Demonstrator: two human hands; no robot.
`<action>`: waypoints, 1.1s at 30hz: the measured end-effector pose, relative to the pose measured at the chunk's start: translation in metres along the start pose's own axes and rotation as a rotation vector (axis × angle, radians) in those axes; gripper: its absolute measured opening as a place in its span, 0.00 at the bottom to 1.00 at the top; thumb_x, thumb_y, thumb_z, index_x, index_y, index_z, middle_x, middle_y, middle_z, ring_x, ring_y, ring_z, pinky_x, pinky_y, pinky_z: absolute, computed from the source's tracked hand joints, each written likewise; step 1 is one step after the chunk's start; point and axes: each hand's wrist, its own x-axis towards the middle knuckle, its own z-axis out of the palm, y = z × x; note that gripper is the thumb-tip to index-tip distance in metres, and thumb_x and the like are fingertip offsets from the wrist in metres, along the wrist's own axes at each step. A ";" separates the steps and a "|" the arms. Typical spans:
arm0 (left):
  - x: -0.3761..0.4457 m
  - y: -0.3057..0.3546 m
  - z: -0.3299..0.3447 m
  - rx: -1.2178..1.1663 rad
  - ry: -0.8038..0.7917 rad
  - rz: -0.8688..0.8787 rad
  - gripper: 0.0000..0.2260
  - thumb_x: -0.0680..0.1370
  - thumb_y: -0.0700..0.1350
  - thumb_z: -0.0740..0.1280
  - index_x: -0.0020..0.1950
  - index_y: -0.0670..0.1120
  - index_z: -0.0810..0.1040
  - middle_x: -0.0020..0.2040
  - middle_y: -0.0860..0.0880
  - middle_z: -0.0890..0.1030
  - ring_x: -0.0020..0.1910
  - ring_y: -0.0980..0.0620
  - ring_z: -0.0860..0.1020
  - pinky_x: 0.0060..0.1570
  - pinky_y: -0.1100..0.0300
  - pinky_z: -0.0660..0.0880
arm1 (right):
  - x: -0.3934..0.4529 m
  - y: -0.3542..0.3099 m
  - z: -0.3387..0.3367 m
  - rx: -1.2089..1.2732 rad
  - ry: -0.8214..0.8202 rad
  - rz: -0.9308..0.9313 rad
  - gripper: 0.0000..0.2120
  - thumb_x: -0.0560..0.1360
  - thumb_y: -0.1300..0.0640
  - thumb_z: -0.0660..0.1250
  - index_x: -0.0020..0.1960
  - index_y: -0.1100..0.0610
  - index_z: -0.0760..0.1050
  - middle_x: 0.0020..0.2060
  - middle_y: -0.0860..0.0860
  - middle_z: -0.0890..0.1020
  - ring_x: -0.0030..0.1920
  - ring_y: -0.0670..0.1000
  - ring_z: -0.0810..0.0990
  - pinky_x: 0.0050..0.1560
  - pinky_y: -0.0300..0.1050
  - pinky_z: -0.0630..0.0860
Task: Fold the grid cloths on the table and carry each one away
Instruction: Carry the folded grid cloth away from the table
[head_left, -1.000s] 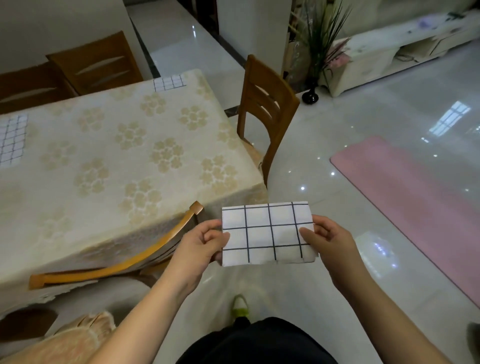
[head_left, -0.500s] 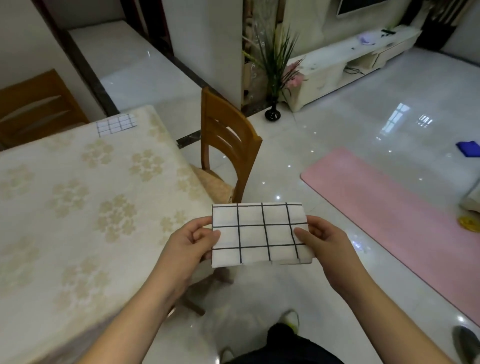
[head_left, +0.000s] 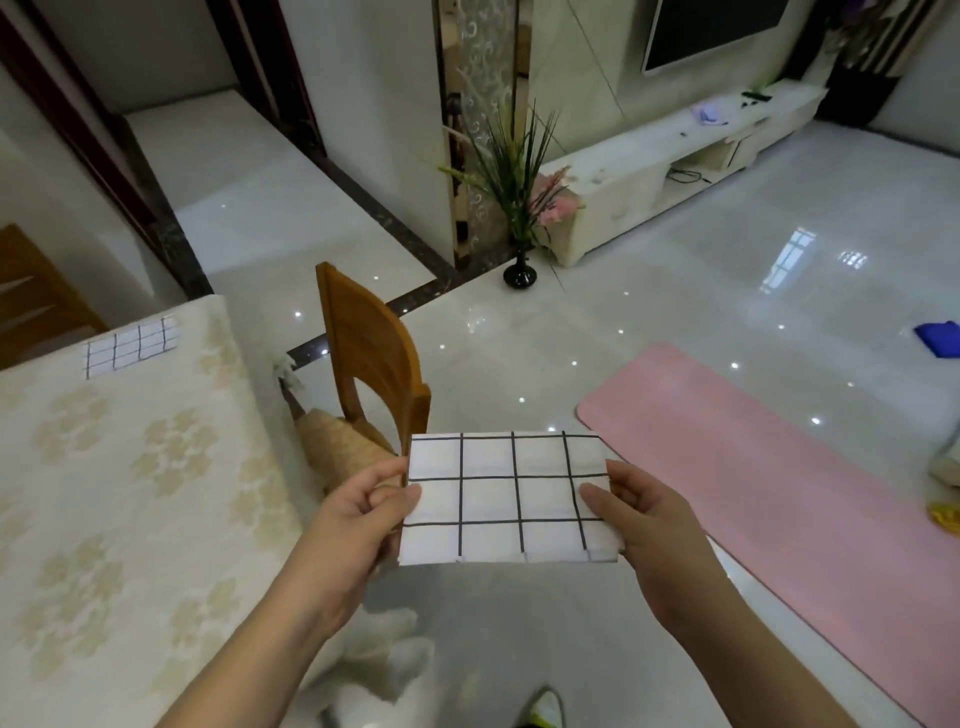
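Hands (head_left: 358, 519) (head_left: 649, 525) pinch folded cloth's (head_left: 506, 499) L/R edges.

A folded cloth (head_left: 506, 499) sits between the left hand (head_left: 358, 512) and the right hand (head_left: 644, 514), above the floor. The table (head_left: 119, 519) lies left, another cloth (head_left: 130, 345) on its far corner. A chair (head_left: 371, 364) stands beside the table. A mat (head_left: 789, 483) lies right.

The folded cloth (head_left: 506, 499) is matt woven fabric. Beside it, the chair (head_left: 371, 358) is smooth varnished wood. The floor (head_left: 649, 312) is glossy polished tile; the mat (head_left: 779, 483) is matt.
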 end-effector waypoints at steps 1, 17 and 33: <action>0.008 0.003 0.006 -0.004 -0.005 -0.003 0.16 0.76 0.40 0.68 0.63 0.47 0.78 0.49 0.40 0.78 0.46 0.43 0.77 0.47 0.55 0.75 | 0.009 -0.005 -0.005 -0.003 -0.001 -0.001 0.10 0.77 0.64 0.67 0.55 0.55 0.81 0.48 0.54 0.86 0.49 0.56 0.85 0.51 0.52 0.79; 0.169 0.065 0.021 0.010 0.073 0.028 0.21 0.71 0.42 0.71 0.64 0.50 0.76 0.43 0.40 0.84 0.47 0.43 0.84 0.51 0.50 0.80 | 0.196 -0.062 0.013 -0.099 -0.112 -0.007 0.11 0.77 0.64 0.66 0.56 0.54 0.81 0.49 0.52 0.86 0.51 0.54 0.85 0.54 0.53 0.79; 0.317 0.122 0.002 0.064 0.127 0.088 0.20 0.72 0.44 0.71 0.63 0.56 0.75 0.43 0.42 0.84 0.49 0.43 0.84 0.61 0.38 0.74 | 0.363 -0.114 0.058 -0.193 -0.169 -0.016 0.10 0.75 0.63 0.70 0.53 0.51 0.83 0.49 0.61 0.84 0.52 0.62 0.83 0.59 0.60 0.78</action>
